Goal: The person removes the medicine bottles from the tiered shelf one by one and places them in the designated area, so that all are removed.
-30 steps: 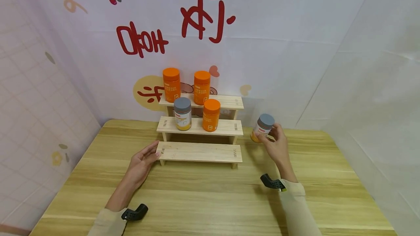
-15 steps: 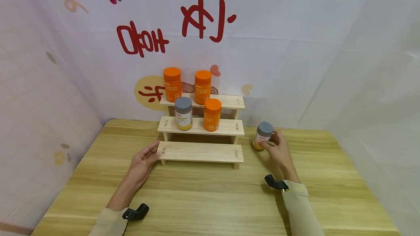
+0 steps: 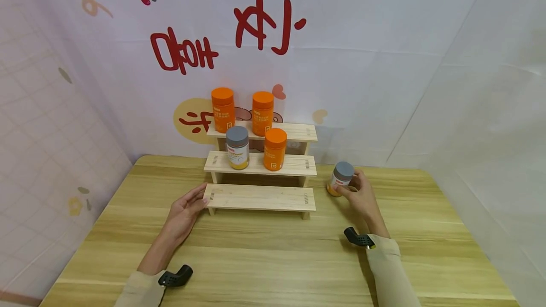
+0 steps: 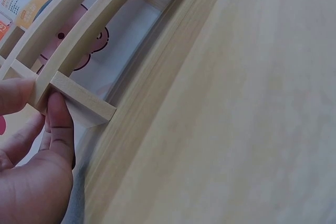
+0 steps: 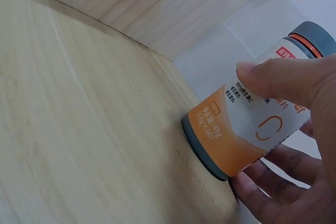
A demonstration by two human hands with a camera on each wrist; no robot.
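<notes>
My right hand point(image 3: 360, 198) grips a grey-lidded vitamin bottle point(image 3: 341, 179) to the right of a three-tier wooden shelf point(image 3: 260, 196). The right wrist view shows the bottle's white and orange label point(image 5: 247, 114), with the thumb across it and fingers behind. Its base is at the tabletop; I cannot tell whether it fully touches. My left hand point(image 3: 184, 214) pinches the left end of the shelf's lowest board, thumb on top and fingers under it. On the middle board stand another grey-lidded bottle point(image 3: 237, 148) and an orange bottle point(image 3: 275, 149).
Two more orange bottles point(image 3: 223, 110) stand on the top board at its left and middle. A wood-grain table point(image 3: 264, 255) bears the shelf. A white printed wall sheet point(image 3: 362, 60) rises close behind, with more sheeting at both sides.
My right hand has lowered the grey-lidded bottle toward the tabletop and it now stands more upright. In the last half second it has barely moved. The left hand stays on the shelf.
</notes>
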